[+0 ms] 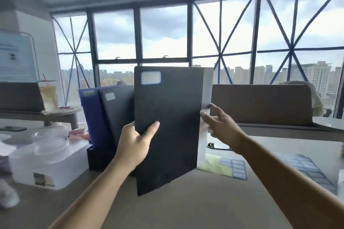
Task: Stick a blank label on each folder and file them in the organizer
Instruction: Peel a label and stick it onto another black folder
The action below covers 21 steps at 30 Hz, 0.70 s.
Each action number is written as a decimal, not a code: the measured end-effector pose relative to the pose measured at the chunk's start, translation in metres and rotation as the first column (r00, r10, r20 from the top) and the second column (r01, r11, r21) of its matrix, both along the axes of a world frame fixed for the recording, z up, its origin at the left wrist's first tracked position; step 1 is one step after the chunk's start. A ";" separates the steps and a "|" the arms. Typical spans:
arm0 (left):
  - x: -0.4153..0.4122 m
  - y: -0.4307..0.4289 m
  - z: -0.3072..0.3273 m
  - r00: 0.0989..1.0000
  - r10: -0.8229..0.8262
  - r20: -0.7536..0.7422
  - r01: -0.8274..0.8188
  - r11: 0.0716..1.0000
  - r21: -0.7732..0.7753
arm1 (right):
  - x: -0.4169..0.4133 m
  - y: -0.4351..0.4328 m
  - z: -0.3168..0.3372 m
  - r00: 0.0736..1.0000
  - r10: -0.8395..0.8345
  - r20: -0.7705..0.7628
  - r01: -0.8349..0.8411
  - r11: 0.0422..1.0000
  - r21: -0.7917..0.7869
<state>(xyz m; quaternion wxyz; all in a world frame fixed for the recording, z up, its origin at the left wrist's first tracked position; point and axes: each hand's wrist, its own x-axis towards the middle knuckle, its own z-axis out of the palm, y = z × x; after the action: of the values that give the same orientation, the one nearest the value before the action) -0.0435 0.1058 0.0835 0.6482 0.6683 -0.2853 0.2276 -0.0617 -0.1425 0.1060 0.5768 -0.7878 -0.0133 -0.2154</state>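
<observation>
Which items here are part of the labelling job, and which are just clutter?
Job: black folder held in left hand, its label, blue folder, organizer, label sheets.
Clutter: plastic tub, drink cup.

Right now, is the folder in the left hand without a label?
No, the folder in the left hand bears a blue-edged label at its upper left corner.
</observation>
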 end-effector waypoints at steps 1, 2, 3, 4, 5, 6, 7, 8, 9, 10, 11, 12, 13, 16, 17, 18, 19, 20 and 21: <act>0.002 0.009 0.009 0.997 0.048 0.054 -0.048 0.999 -0.002 | 0.008 0.015 0.014 0.998 0.056 -0.011 -0.056 0.998 0.032; 0.003 0.018 0.018 0.990 0.101 0.103 -0.102 0.995 0.000 | 0.017 0.029 0.027 0.994 0.106 -0.017 -0.105 0.994 0.040; 0.005 0.026 0.027 0.977 0.150 0.150 -0.152 0.988 -0.001 | 0.025 0.043 0.040 0.989 0.149 -0.023 -0.148 0.988 0.042; 0.008 0.035 0.035 0.960 0.204 0.193 -0.208 0.978 0.004 | 0.035 0.056 0.052 0.985 0.174 -0.019 -0.173 0.984 0.051; 0.011 0.043 0.042 0.941 0.246 0.234 -0.255 0.967 0.007 | 0.044 0.069 0.063 0.983 0.183 -0.018 -0.181 0.980 0.081; 0.015 0.051 0.048 0.921 0.284 0.266 -0.295 0.955 0.005 | 0.054 0.082 0.073 0.981 0.192 -0.024 -0.188 0.975 0.118; 0.018 0.057 0.053 0.905 0.309 0.292 -0.322 0.947 -0.005 | 0.063 0.094 0.082 0.977 0.214 -0.021 -0.208 0.966 0.156; 0.022 0.062 0.057 0.894 0.327 0.307 -0.338 0.941 -0.017 | 0.072 0.105 0.089 0.972 0.235 -0.007 -0.230 0.957 0.179; 0.027 0.065 0.060 0.886 0.341 0.314 -0.351 0.936 -0.029 | 0.081 0.116 0.096 0.968 0.250 0.010 -0.248 0.951 0.183; 0.033 0.066 0.061 0.878 0.361 0.314 -0.367 0.929 -0.040 | 0.090 0.124 0.100 0.964 0.264 0.028 -0.264 0.946 0.187; 0.040 0.066 0.062 0.871 0.381 0.312 -0.385 0.922 -0.050 | 0.099 0.132 0.103 0.959 0.281 0.036 -0.282 0.938 0.203; 0.048 0.066 0.061 0.868 0.390 0.307 -0.391 0.918 -0.062 | 0.108 0.137 0.105 0.953 0.300 0.033 -0.299 0.927 0.225; 0.057 0.065 0.059 0.869 0.388 0.307 -0.384 0.920 -0.077 | 0.115 0.142 0.106 0.950 0.312 0.029 -0.309 0.919 0.243; 0.087 0.060 0.050 0.875 0.389 0.287 -0.373 0.921 -0.112 | 0.133 0.147 0.103 0.946 0.323 0.008 -0.312 0.908 0.279; 0.097 0.057 0.049 0.875 0.389 0.286 -0.370 0.921 -0.122 | 0.141 0.146 0.102 0.946 0.324 0.007 -0.312 0.905 0.287; 0.105 0.053 0.047 0.874 0.386 0.293 -0.366 0.922 -0.124 | 0.150 0.146 0.100 0.945 0.327 0.003 -0.313 0.903 0.294; 0.114 0.048 0.045 0.874 0.377 0.307 -0.358 0.926 -0.121 | 0.158 0.146 0.098 0.943 0.332 -0.003 -0.316 0.901 0.297; 0.122 0.043 0.041 0.872 0.369 0.321 -0.349 0.930 -0.120 | 0.167 0.145 0.096 0.944 0.329 -0.011 -0.311 0.904 0.294; 0.130 0.038 0.036 0.874 0.359 0.327 -0.335 0.933 -0.128 | 0.175 0.145 0.094 0.946 0.324 -0.016 -0.306 0.907 0.290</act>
<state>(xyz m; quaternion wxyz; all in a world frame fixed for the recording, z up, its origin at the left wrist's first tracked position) 0.0865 0.1437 0.1194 0.5589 0.6361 -0.2621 0.4629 0.1130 0.0021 0.1996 0.7112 -0.6908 -0.0908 -0.0939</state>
